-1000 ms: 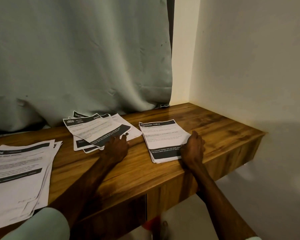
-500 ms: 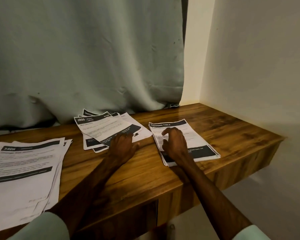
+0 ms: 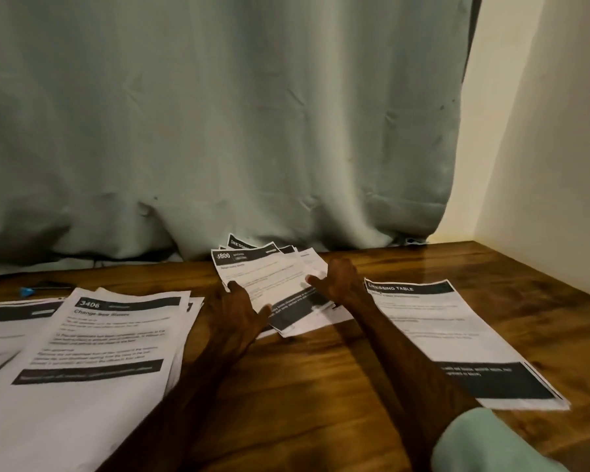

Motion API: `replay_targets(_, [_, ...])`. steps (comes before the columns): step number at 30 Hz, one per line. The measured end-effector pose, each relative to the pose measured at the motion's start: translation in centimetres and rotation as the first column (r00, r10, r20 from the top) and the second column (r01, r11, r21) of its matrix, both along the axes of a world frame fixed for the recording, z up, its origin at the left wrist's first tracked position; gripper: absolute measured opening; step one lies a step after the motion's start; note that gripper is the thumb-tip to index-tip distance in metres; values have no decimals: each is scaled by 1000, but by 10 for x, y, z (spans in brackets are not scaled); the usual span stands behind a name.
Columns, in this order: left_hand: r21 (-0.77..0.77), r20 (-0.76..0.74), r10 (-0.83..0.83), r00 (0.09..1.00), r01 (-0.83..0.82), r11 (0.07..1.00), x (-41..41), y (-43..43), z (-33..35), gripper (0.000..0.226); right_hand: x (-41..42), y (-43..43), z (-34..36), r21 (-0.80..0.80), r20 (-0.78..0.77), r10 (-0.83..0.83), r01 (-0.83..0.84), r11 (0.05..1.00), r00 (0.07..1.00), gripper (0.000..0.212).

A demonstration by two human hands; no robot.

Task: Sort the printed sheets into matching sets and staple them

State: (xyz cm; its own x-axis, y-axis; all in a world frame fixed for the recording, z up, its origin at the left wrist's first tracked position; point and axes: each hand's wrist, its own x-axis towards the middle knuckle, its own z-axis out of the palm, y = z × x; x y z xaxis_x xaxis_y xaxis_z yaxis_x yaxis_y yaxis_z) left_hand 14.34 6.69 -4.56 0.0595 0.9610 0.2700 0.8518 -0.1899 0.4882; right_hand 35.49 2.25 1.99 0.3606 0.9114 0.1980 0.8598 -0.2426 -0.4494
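Roughly by size: a grey-green curtain [image 3: 218, 131] is hung across the back, with a pale wall [image 3: 542, 131] at the right. Three groups of printed sheets are carried on the wooden table [image 3: 321, 386]. The biggest, the 3406 stack [image 3: 109, 335], is spread loosely at the left and cut off by the frame edge, so its sheet count cannot be told. The DRESSING TABLE stack [image 3: 440, 328] is laid squared at the right, near the front edge. The fanned pile [image 3: 266, 277] is set at the back middle, against the curtain hem. It is topped by a sheet numbered "800", and a corner reading "DRESS…" is seen beneath, so mixed sets are judged likely there. The left hand [image 3: 239, 311] and right hand [image 3: 341, 281] are laid flat on that pile's two sides, fingers extended, thumbs turned inward, nothing gripped. The sheets are expected to be light, limp and slick on each other. The fan is best squared by pressure from both side edges, and single sheets lifted by a corner rather than dragged. Body text is blurred and cannot be read. A small blue item [image 3: 25, 291] is seen far left by the curtain; whether it is the stapler cannot be told.
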Motion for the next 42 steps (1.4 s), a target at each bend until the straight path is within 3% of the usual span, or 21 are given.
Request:
replay_targets(4, [-50, -42, -19, 999, 17, 999, 7, 1, -1, 99, -6, 23, -13, -105, 84, -59, 68, 992, 995, 84])
replay_targets(7, [-47, -19, -33, 999, 32, 998, 3, 7, -3, 99, -8, 32, -28, -163, 14, -88, 89, 983, 996, 96])
replay_targets(13, [-21, 56, -26, 998, 27, 999, 1, 7, 3, 88, -6, 37, -38, -183, 47, -89, 97, 978, 995, 87])
replay_targets(16, [-17, 202, -25, 979, 29, 999, 3, -3, 12, 76, -2, 33, -39, -143, 101, -76, 90, 986, 992, 76])
replay_targets(19, [-22, 426, -23, 904, 36, 999, 5, -11, 23, 66, -4, 29, -37, -137, 154, -60, 82, 987, 986, 71])
replay_targets(24, [-122, 736, -21, 677, 162, 979, -6, -6, 25, 46, -12, 29, -37, -171, 190, -55, 89, 981, 980, 65])
replay_targets(26, [-158, 812, 7, 584, 207, 965, -11, -4, 25, 39, -15, 29, -38, -183, 198, -51, 88, 979, 979, 64])
replay_targets(28, [-180, 834, 35, 550, 211, 961, -12, -3, 24, 43, -18, 27, -37, -199, 205, -53, 94, 975, 977, 65])
replay_targets(37, [-200, 809, 50, 586, 193, 961, -18, -4, 24, 43, -22, 18, -32, -161, 72, -109, 120, 980, 991, 65])
replay_targets(42, [-151, 630, -22, 776, 149, 977, -24, -2, 27, 47, -15, 13, -27, -153, 28, -117, 119, 981, 993, 68])
